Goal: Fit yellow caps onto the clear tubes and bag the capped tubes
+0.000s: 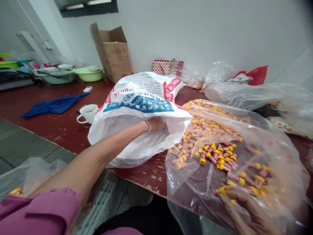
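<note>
My left hand (156, 124), with a beaded bracelet at the wrist, reaches inside the mouth of a white printed sack (139, 106). Its fingers are partly hidden in there, so I cannot tell whether they hold anything. At the lower right, my right hand (249, 209) pinches a small tube with a yellow cap (224, 192) between thumb and finger. That hand is at the open front of a large clear plastic bag (195, 192). Many similar pink wrapped tubes with yellow caps (217, 155) lie inside the bag.
A white mug (88, 113) stands left of the sack on the dark red table (56, 125). Beyond it lie a blue cloth (56, 105) and a small white box (87, 89). An open cardboard box (117, 60), green basins (88, 75) and a checked bag (167, 67) line the wall.
</note>
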The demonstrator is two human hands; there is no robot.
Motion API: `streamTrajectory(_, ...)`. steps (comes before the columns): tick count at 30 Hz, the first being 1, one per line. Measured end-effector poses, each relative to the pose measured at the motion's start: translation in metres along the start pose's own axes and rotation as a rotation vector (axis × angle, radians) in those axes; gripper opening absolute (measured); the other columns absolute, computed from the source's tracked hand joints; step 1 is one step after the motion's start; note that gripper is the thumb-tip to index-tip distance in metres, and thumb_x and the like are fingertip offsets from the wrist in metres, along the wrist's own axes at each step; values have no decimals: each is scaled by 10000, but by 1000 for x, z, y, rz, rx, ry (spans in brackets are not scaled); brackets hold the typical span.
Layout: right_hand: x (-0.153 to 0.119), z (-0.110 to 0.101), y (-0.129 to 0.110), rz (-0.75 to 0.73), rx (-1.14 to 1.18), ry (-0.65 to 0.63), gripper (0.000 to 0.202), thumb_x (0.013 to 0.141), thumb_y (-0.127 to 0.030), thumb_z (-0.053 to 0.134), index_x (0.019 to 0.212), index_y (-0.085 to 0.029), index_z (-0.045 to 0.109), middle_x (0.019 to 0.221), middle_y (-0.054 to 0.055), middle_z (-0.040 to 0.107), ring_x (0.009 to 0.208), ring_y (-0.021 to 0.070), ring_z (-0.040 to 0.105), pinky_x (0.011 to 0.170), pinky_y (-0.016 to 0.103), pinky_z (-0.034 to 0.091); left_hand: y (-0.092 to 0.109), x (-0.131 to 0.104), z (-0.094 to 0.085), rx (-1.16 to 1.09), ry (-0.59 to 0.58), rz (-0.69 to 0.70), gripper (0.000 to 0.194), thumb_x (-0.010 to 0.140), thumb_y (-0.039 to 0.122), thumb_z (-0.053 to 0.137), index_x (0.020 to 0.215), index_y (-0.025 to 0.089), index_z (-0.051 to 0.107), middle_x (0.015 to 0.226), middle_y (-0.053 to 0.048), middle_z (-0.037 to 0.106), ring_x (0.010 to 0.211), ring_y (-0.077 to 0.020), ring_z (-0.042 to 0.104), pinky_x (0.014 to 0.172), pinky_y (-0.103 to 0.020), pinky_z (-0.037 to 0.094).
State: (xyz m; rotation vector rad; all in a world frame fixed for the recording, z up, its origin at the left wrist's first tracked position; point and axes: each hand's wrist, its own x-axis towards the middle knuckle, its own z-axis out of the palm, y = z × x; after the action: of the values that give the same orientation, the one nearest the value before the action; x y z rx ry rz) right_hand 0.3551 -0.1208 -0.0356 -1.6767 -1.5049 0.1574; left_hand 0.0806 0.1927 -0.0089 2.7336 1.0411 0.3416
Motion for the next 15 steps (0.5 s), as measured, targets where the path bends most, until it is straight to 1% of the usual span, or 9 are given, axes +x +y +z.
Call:
streamTrajectory(2,4,0,-12,-10,8,22,263,757,-489,594,813,-239,654,851,33,702,810,215,669,763,290,534,0,-8,-2,77,-102,71,363,641,-2,526,976,72,644,967,-21,633,964,-162,499,879,-230,307)
streamTrajectory(3,5,0,-16,-15,12,24,253,759,-483,594,807,-242,655,847,30,703,811,214,670,777,293,532,1,-12,-3,95,-119,68,366,652,15,529,999,69,631,1010,-38,619,995,-178,486,875,-240,305)
streamTrajectory(6,3,-2,-24,-1,36,4,229,761,-464,600,802,-247,660,844,25,706,823,213,673,792,290,531,4,-27,-6,38,-118,-23,335,667,82,574,998,99,623,1044,-67,604,1024,-212,478,847,-262,328)
streamTrajectory(9,-2,-2,-26,48,68,-19,230,755,-463,609,806,-244,660,868,25,706,853,210,671,785,267,527,8,-42,-8,-43,-106,-104,361,682,127,594,1042,141,619,1060,-64,609,964,-199,516,840,-270,360)
streamTrajectory(11,-4,-2,-30,76,98,-33,238,748,-468,616,807,-241,657,887,26,701,873,205,667,778,246,523,11,-50,-9,-99,-57,-207,373,712,154,585,1085,158,606,1062,-58,615,929,-185,540,842,-265,382)
streamTrajectory(13,-4,0,-36,96,142,-42,243,745,-471,620,799,-238,655,883,27,695,869,196,663,771,232,520,14,-52,-7,-161,20,-365,327,776,203,546,1096,153,591,1024,-67,628,909,-184,559,834,-281,409)
streamTrajectory(15,-4,1,-45,113,187,-47,240,742,-467,625,783,-233,652,860,28,690,835,186,660,775,235,519,16,-50,-4,-219,99,-527,280,846,269,493,1079,141,581,994,-87,631,901,-189,575,825,-319,434)
